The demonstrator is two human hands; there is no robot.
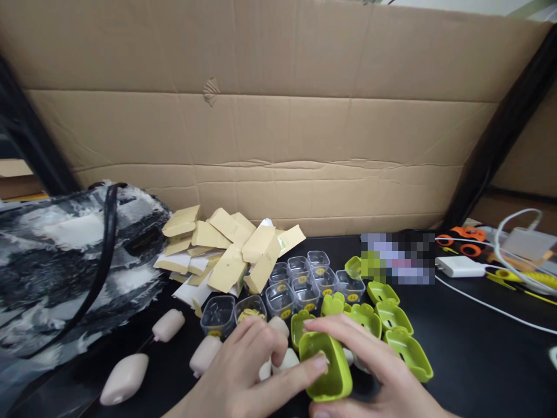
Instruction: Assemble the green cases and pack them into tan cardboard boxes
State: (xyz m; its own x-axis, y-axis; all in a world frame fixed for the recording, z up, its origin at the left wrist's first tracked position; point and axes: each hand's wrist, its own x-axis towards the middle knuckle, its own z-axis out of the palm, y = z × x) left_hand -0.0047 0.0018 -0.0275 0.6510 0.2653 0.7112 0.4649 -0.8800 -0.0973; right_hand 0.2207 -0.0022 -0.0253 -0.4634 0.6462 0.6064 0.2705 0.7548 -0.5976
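Observation:
My two hands meet at the bottom centre over a black table [474, 360]. Together they hold a lime green plastic lid [327, 367]; my left hand [248, 371] has its thumb pressed on the lid's inner face and its fingers curled over pale beige sponges [285, 361]. My right hand [374, 366] wraps its fingers round the lid from the right. Just behind the hands stand several small clear plastic cups [300, 284] with yellow stickers, and more green lids [394, 325] lie to the right.
A heap of small tan paper boxes [226, 249] lies behind the cups. A black-and-white patterned bag [65, 267] fills the left. Loose beige sponges [124, 378] lie at front left. White charger [459, 266], cables and orange scissors [463, 239] sit right. A cardboard wall [278, 116] stands behind.

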